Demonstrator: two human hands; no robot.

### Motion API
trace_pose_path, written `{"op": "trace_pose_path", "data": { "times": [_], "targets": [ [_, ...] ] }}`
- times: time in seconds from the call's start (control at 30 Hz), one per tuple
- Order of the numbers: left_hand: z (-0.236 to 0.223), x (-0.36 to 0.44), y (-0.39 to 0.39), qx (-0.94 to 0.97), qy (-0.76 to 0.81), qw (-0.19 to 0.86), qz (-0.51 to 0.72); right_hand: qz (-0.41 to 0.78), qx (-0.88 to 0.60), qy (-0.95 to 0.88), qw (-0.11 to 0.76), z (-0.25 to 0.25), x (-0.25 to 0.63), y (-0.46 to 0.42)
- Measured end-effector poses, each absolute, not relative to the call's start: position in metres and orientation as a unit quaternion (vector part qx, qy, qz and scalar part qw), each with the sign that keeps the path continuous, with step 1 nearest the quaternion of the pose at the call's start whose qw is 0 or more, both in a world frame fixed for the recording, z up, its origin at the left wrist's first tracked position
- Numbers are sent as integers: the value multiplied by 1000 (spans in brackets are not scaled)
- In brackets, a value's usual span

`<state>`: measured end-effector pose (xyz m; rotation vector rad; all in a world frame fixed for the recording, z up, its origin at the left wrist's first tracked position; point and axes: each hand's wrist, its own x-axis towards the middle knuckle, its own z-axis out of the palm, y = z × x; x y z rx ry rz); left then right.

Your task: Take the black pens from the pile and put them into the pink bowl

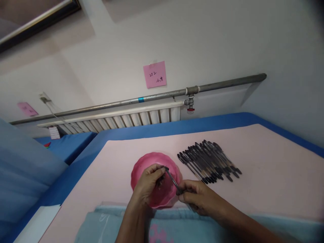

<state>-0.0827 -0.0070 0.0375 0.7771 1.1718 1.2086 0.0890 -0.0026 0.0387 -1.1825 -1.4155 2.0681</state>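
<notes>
Left hand (153, 176) and right hand (194, 195) pinch a slanted pen's (172, 178) ends.

A blue table (238, 120) carries a pink sheet (273, 175) with bowl (136, 168) and pens (210, 162).

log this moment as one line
left hand: holds pen, far end; right hand: its near end; pink bowl: below left hand; other pens: right of bowl

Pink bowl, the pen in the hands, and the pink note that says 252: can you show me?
Pink bowl (166, 195), head view: bare inside.
Held pen (172, 178), head view: middle of its barrel.
Pink note (155, 75), head view: middle of the paper.
</notes>
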Motion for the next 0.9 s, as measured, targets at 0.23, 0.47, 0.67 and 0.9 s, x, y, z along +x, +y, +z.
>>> {"op": "trace_pose_path", "data": {
  "times": [0.23, 0.47, 0.67, 0.9],
  "targets": [
    [40, -83, -3, 264, 482, 566, 615, 713, -428, -531, 164, 41, 89, -5],
    [47, -125, 2, 136, 475, 437, 752, 694, -397, -592, 102, 39, 99, 0],
    [39, -109, 2, 184, 502, 497, 684, 725, -449, -500, 152, 44, 96, 2],
    [32, -56, -8, 263, 491, 603, 571, 718, -405, -535, 184, 31, 89, -4]
  ]
}}
